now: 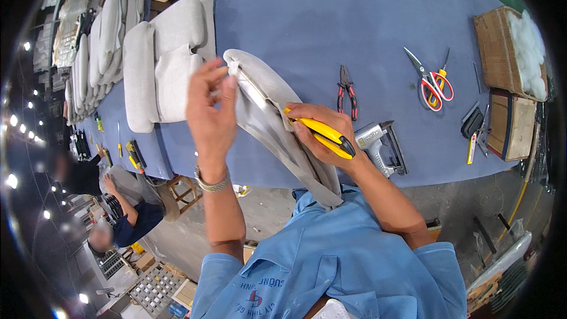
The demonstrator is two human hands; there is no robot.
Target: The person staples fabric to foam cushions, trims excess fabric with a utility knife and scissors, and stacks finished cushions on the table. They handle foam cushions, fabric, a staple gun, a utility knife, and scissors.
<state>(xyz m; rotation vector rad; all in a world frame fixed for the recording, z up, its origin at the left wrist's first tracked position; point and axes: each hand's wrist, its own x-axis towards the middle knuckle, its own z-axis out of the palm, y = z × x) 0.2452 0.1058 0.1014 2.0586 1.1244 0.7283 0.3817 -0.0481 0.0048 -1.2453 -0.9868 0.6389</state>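
Observation:
A light-grey fabric-covered cushion (266,80) stands on edge at the front of the table, its lower end against my blue shirt. A gap along its side shows a pale strip between the fabric edges. My right hand (325,127) is wrapped round a yellow utility knife (326,136) and rests against the cushion's fabric; the knife's tip is hidden. My left hand (214,106) is beside the cushion's upper end, somewhat blurred, with thumb and fingers apart and nothing visible in them.
On the blue table (378,23) lie pliers (346,93), a staple gun (381,147), red-handled scissors (434,85) and another cutter (471,147). A carton of white stuffing (502,53) stands at right. Grey cushions (177,59) are piled at left; other people (127,207) work beyond.

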